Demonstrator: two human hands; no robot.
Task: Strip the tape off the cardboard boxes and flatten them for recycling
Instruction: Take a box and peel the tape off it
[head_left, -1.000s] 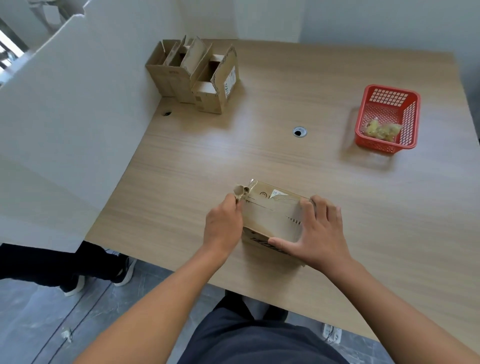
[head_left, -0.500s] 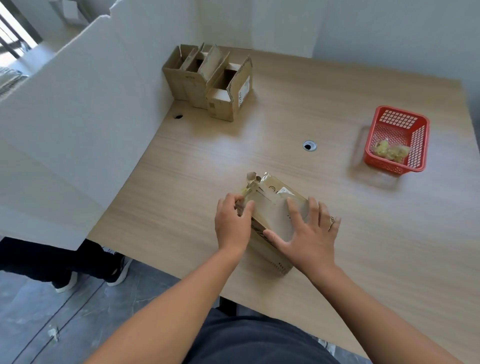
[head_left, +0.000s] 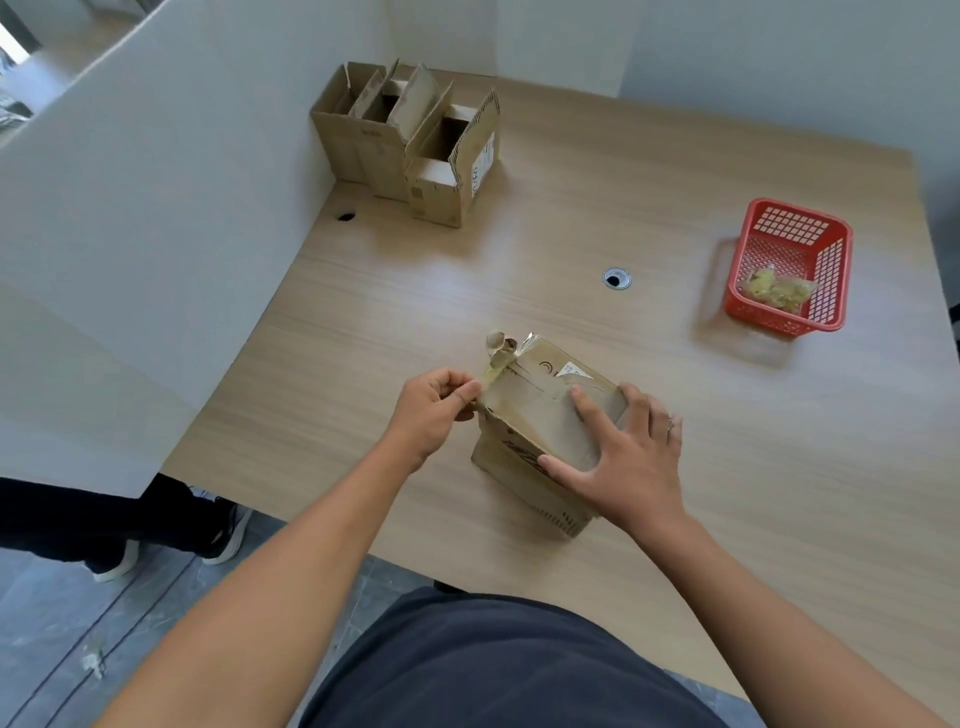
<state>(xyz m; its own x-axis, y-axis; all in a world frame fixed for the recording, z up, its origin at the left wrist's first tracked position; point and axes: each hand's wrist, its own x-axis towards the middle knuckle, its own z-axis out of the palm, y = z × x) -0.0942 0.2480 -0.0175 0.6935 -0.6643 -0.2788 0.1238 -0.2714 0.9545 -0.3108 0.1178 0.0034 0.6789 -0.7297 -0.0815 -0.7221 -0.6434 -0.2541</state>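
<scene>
Head view: the cardboard box (head_left: 535, 421) lies near the front edge of the table (head_left: 363, 322). At its left corner the left hand (head_left: 439, 410) pinches the half-peeled tape (head_left: 493, 364). The right hand (head_left: 631, 462) presses straight, spread fingers on the box's top. A red basket (head_left: 789, 265) sits well right of the box.

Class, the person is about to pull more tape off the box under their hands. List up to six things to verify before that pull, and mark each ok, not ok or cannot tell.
1. Left hand pinches the tape end: ok.
2. Right hand presses flat on the box, steadying it: ok.
3. Box sits fully on the table: ok.
4. Tape is clear of the box: not ok, it is attached at the far left corner.
5. Red basket has room for the scrap: ok.
6. Tape on the box's underside: cannot tell.
</scene>
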